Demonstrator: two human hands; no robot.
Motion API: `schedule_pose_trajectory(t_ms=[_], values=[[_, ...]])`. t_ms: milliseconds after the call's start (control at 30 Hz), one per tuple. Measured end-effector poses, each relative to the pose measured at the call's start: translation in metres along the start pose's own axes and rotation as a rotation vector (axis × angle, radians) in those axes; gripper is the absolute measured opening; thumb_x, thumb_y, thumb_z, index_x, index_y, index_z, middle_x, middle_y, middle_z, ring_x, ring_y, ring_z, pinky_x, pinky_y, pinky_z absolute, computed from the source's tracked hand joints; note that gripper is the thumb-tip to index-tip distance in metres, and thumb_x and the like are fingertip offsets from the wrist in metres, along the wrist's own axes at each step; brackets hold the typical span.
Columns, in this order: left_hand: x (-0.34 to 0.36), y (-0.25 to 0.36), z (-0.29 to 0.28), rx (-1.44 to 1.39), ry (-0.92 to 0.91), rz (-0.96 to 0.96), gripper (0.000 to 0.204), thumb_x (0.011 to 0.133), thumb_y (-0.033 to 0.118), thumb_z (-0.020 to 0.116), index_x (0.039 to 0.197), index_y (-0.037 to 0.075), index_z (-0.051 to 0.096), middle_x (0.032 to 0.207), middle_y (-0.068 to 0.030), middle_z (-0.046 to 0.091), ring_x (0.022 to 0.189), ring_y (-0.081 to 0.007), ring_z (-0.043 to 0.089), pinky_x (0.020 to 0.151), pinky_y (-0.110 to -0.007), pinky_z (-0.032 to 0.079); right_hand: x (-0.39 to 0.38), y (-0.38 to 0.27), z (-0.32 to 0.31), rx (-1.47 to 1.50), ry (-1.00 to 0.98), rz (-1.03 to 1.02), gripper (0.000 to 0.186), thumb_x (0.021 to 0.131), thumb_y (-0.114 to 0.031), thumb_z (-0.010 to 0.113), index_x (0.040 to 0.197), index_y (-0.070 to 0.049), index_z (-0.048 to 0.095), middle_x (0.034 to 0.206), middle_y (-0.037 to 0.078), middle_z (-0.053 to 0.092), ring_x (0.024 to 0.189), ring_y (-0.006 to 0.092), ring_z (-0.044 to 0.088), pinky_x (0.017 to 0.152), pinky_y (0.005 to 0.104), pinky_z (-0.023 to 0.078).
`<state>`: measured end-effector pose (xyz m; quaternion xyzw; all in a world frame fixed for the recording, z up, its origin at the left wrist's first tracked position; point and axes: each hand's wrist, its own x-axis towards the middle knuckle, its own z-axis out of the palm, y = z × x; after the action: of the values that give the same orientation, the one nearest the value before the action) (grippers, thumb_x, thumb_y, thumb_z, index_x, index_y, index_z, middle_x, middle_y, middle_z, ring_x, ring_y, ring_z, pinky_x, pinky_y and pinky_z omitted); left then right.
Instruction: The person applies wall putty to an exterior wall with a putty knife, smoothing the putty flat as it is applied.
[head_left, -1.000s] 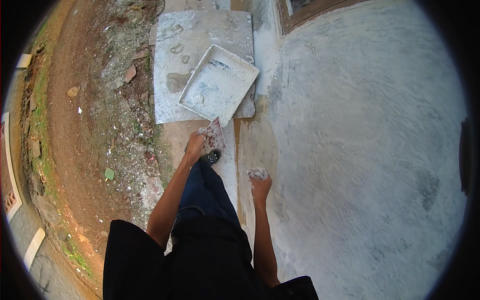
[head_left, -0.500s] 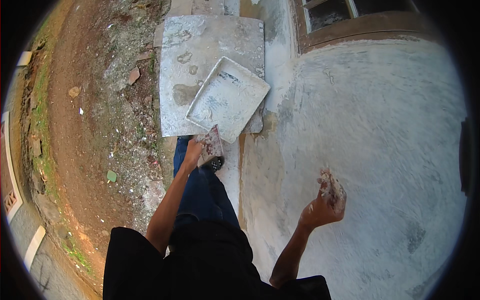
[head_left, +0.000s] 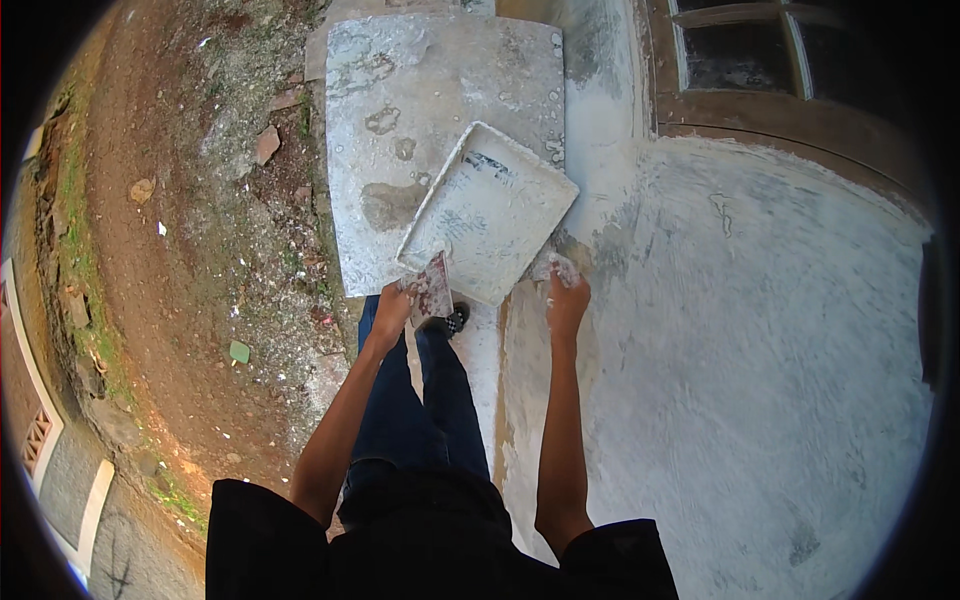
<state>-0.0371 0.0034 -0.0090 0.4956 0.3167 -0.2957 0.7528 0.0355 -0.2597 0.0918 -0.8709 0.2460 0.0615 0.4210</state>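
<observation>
head view: the left hand [head_left: 392,305] is gripping a plaster-smeared trowel [head_left: 432,290], blade pointing up toward the near corner of the tray [head_left: 490,210] and just touching or overlapping its lower edge; cannot tell which. the right hand [head_left: 567,298] is closing around a small lump of pale plaster or a rag [head_left: 558,268], just beside the tray's right lower edge. the tray is lying directly ahead of both hands, tilted like a diamond, long axis running from lower left to upper right; both hands are sitting about equally near, one at each side of its near corner. the tray is resting on a flat grey slab [head_left: 400,130] on the ground. dirt and rubble [head_left: 200,250] are lying to the left, a fresh plastered wall [head_left: 760,350] is filling the right, with a wooden window frame [head_left: 780,100] above.
</observation>
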Motion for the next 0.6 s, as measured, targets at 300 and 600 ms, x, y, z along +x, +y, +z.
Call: schedule_pose_trajectory(t_ms=[300,600], values=[[0.023,-0.054,0.078,-0.335,-0.186,-0.037,0.029,0.096,0.01,0.044,0.121,-0.004,0.047,0.116,-0.0094,0.056,0.108,-0.0167,0.055,0.096,-0.031,0.043,-0.106,0.079,0.056,0.875,-0.348,0.627,0.03,0.092,-0.023,0.052,0.116,-0.006,0.054,0.106,0.009,0.06,0.095,0.0204,0.06,0.082,0.0322,0.047],[0.054,-0.061,0.046,0.287,-0.233,0.012,0.036,0.095,0.028,0.05,0.106,-0.005,0.058,0.083,-0.0034,0.061,0.076,-0.013,0.05,0.069,-0.031,0.042,-0.061,0.062,0.085,0.733,-0.03,0.423,0.031,0.08,-0.003,0.063,0.111,0.001,0.057,0.106,0.009,0.062,0.094,0.0204,0.06,0.084,0.0338,0.047]])
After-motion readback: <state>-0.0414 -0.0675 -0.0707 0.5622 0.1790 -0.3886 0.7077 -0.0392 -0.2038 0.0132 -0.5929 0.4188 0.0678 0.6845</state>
